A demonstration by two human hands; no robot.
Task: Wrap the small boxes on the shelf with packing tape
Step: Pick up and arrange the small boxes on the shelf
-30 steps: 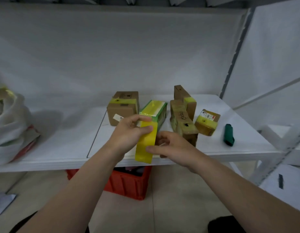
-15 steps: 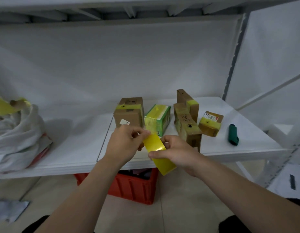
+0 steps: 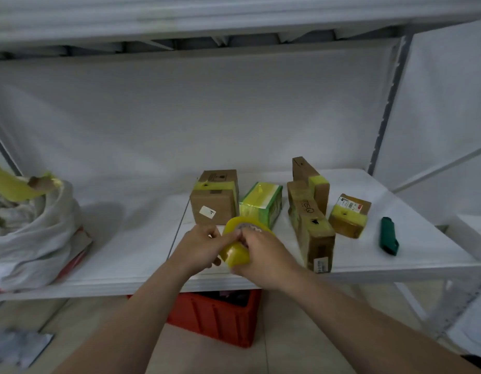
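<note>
Since half a second ago we have tipped the packing tape roll (image 3: pixel 235 255) up, core showing, at the near edge of the shelf (image 3: pixel 126 247). Our right hand (image 3: pixel 265 259) grasps it and our left hand (image 3: pixel 203 247) pinches its rim, likely to free the end for the small boxes (image 3: pixel 215 206) just beyond.

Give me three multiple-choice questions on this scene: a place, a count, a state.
1. Where does the green cutter lie? A) left of the small boxes B) atop a box C) right of them
2. How many small boxes are on the shelf? A) three B) five C) eight
3. The tape roll is: A) held in both hands B) lying on the shelf C) stuck on a box
Answers: C, it lies past the rightmost box; B, five show; A, the left hand and right hand grip it.
</note>
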